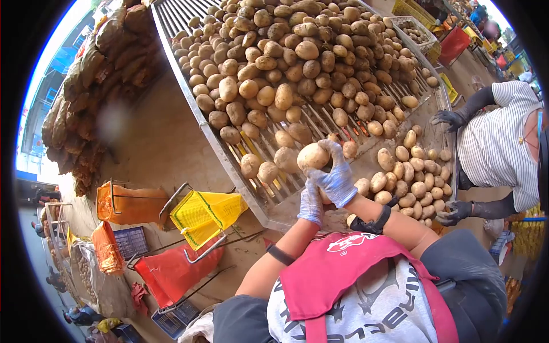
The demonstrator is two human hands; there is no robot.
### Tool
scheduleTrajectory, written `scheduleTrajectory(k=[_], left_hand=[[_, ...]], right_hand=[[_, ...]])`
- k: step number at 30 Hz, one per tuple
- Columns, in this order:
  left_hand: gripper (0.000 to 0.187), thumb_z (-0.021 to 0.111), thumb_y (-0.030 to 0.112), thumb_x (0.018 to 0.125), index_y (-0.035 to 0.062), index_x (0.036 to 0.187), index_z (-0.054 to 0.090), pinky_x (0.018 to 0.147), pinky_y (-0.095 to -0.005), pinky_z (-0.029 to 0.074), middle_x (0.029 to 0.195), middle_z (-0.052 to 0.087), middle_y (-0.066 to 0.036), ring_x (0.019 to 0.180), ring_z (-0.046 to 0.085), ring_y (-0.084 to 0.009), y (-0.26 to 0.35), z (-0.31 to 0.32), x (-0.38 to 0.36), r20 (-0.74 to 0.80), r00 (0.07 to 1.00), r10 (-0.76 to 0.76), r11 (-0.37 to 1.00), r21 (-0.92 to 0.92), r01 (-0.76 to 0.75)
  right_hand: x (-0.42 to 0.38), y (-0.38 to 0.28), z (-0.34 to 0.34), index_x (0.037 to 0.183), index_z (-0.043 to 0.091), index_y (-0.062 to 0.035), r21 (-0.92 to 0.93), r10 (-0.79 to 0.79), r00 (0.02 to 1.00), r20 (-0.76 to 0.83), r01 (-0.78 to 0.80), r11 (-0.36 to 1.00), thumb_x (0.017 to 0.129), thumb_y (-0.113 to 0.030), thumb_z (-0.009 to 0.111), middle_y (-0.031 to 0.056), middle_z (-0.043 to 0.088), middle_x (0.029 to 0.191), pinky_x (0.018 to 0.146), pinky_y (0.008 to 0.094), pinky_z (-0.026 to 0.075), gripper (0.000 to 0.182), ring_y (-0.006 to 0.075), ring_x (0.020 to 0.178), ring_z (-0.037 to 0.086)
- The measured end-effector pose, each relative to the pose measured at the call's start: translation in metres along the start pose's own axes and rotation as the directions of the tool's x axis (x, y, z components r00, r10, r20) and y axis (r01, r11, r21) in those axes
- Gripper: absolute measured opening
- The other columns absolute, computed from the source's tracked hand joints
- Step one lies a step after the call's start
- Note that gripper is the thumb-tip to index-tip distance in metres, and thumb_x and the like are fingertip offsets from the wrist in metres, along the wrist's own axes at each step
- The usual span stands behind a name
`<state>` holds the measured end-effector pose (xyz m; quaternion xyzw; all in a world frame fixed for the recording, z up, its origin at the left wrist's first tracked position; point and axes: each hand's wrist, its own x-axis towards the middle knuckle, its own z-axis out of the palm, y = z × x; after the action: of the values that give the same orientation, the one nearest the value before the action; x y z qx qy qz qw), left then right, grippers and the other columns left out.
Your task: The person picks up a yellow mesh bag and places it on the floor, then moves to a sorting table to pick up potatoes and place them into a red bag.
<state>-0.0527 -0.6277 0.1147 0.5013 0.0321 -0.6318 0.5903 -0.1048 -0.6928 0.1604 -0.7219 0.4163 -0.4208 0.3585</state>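
Observation:
Both my hands wear pale bluish gloves over the lower end of a slatted metal sorting table (201, 123). My right hand (336, 177) is closed around a large pale potato (312, 155), fingers over its far side and thumb underneath. Just below it, my left hand (310, 204) has its fingers curled and pointing up. A mostly hidden potato (325, 198) shows against its palm. Loose potatoes (286, 160) lie on the slats beyond my hands. Closer on the right, a group of potatoes (406, 186) rests on the table's solid end.
A big potato heap (297, 51) covers the upper slats. On the right, a co-worker in a striped shirt (497, 143) has dark-gloved hands at the table edge. Yellow (209, 214) and red (177, 271) mesh bags hang on metal frames at left. Filled sacks (97, 86) are stacked behind.

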Motion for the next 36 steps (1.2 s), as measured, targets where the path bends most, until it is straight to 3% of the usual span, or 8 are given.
scheduleTrajectory(k=[6,11,17,19,24,30,34,36], left_hand=[[0.038,0.052,0.042,0.088,0.0141,0.113,0.054,0.077,-0.0491,0.053,0.101,0.062,-0.006,0.090,0.063,-0.0260,0.004,-0.010,-0.002,0.124,0.981,-0.147,0.934,-0.309,0.179],[0.041,0.054,0.045,0.087,0.0167,0.116,0.050,0.062,-0.0416,0.052,0.098,0.063,-0.004,0.081,0.063,-0.0199,0.043,-0.041,-0.031,0.233,0.968,-0.093,0.948,-0.278,0.158],[0.051,0.052,0.039,0.090,0.0121,0.131,0.040,0.071,-0.0394,0.053,0.104,0.058,-0.012,0.084,0.060,-0.0252,0.043,-0.096,-0.087,0.529,0.845,-0.081,0.838,-0.423,0.345],[0.049,0.052,0.044,0.088,0.0117,0.125,0.045,0.066,-0.0395,0.052,0.103,0.059,-0.011,0.077,0.060,-0.0269,0.043,-0.119,-0.108,0.310,0.930,0.197,0.973,-0.182,-0.145],[0.048,0.050,0.042,0.087,0.0116,0.124,0.046,0.059,-0.0411,0.051,0.104,0.060,-0.009,0.071,0.061,-0.0243,0.097,-0.245,-0.125,-0.033,0.974,0.223,0.683,-0.708,-0.180],[0.040,0.059,0.023,0.087,0.0085,0.122,0.048,0.076,-0.0330,0.052,0.109,0.056,-0.009,0.089,0.058,-0.0193,0.144,-0.284,-0.105,-0.556,0.544,0.629,0.732,0.188,-0.655],[0.051,0.059,0.012,0.086,0.0051,0.133,0.040,0.080,-0.0260,0.048,0.120,0.050,-0.010,0.096,0.055,-0.0162,0.124,-0.184,-0.084,-0.258,0.702,0.664,0.744,0.326,-0.583],[0.066,0.065,0.023,0.084,0.0122,0.139,0.030,0.078,-0.0275,0.049,0.128,0.043,-0.010,0.102,0.054,-0.0178,0.094,-0.130,-0.049,0.075,0.671,0.738,0.612,0.347,-0.711]], right_hand=[[-0.013,-0.015,-0.007,0.119,0.047,-0.0088,0.030,-0.241,0.952,0.187,0.239,0.971,0.065,-0.023,0.080,0.0155,0.060,0.107,0.083,0.0375,0.049,0.065,0.0300,0.096,0.061],[-0.003,-0.021,-0.016,0.122,0.045,-0.0094,0.199,0.005,0.983,0.182,-0.042,0.979,0.070,-0.012,0.076,0.0087,0.050,0.113,0.089,0.0317,0.046,0.061,0.0204,0.103,0.053],[0.004,-0.043,-0.002,0.138,0.034,-0.0106,-0.203,0.196,0.333,0.923,-0.014,0.979,0.086,-0.052,0.049,0.0260,0.056,0.116,0.093,0.0413,0.041,0.068,0.0395,0.109,0.053],[0.012,-0.051,0.020,0.136,0.037,-0.0113,-0.223,0.172,0.238,0.956,0.204,0.953,0.087,-0.050,0.047,0.0232,0.055,0.119,0.093,0.0427,0.041,0.064,0.0395,0.110,0.053],[0.067,-0.035,0.103,0.124,0.050,-0.0160,-0.302,-0.037,0.603,0.797,0.450,0.841,0.080,-0.039,0.060,0.0217,0.054,0.113,0.090,0.0410,0.045,0.051,0.0367,0.106,0.055],[0.052,-0.010,0.153,0.123,0.053,-0.0186,-0.308,0.102,0.486,0.868,0.365,0.879,0.073,-0.027,0.066,0.0206,0.048,0.120,0.092,0.0403,0.044,0.053,0.0388,0.108,0.052],[0.053,-0.001,0.120,0.121,0.054,-0.0109,0.036,0.157,0.613,0.775,-0.290,0.956,0.081,-0.045,0.059,0.0162,0.060,0.106,0.089,0.0362,0.044,0.053,0.0279,0.102,0.058],[0.058,-0.011,0.102,0.115,0.057,-0.0065,-0.060,0.084,0.537,0.839,-0.062,0.996,0.091,-0.049,0.041,0.0156,0.063,0.106,0.087,0.0350,0.043,0.052,0.0253,0.098,0.059]])
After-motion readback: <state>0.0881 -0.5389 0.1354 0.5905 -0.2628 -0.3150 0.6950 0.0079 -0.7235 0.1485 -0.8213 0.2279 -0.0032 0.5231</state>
